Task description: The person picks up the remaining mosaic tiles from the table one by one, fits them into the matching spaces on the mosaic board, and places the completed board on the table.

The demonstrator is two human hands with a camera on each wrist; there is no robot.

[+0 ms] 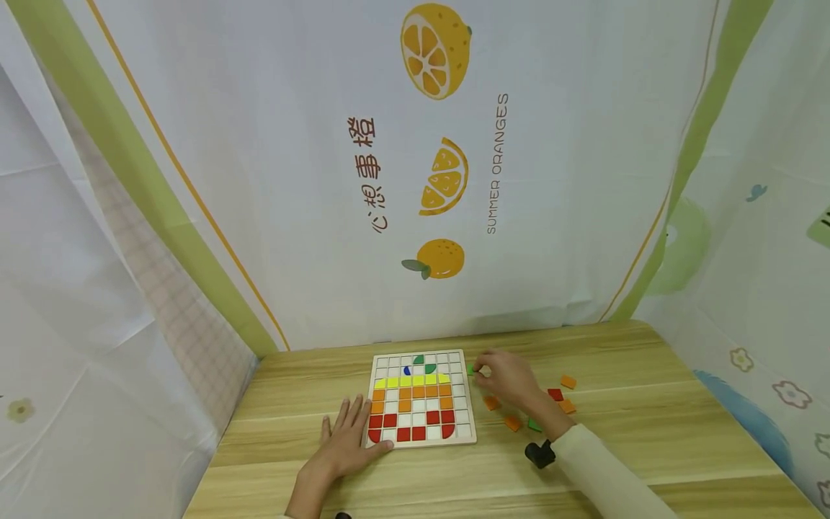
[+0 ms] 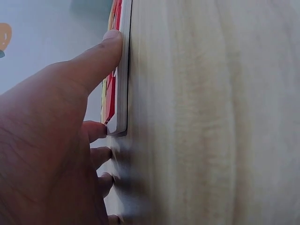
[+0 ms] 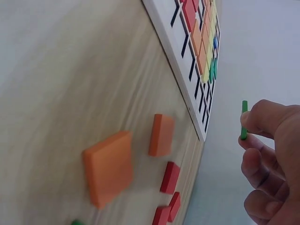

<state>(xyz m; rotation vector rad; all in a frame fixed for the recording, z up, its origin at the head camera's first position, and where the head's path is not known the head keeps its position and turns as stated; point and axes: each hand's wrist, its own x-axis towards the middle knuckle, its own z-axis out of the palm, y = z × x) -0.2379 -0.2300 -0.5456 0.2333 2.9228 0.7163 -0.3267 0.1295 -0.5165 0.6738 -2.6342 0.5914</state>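
Observation:
A white gridded board [image 1: 462,431] lies on the wooden table, partly filled with red, orange, yellow, green and blue pieces. My left hand [image 1: 346,441] is spread at the board's lower left corner. In the left wrist view its thumb [image 2: 104,51] rests over the board's near edge, and the other fingers reach down beside the corner. My right hand [image 1: 509,378] is just right of the board's upper right side. It pinches a thin green tile [image 3: 244,107] between thumb and forefinger, held on edge in the right wrist view.
Right of the board lie loose tiles: several orange ones [image 1: 512,423], a green one [image 1: 534,425] and red ones [image 3: 170,177]. A black wrist camera [image 1: 540,455] sits at my right wrist. A white printed curtain [image 1: 311,288] hangs behind the table's far edge.

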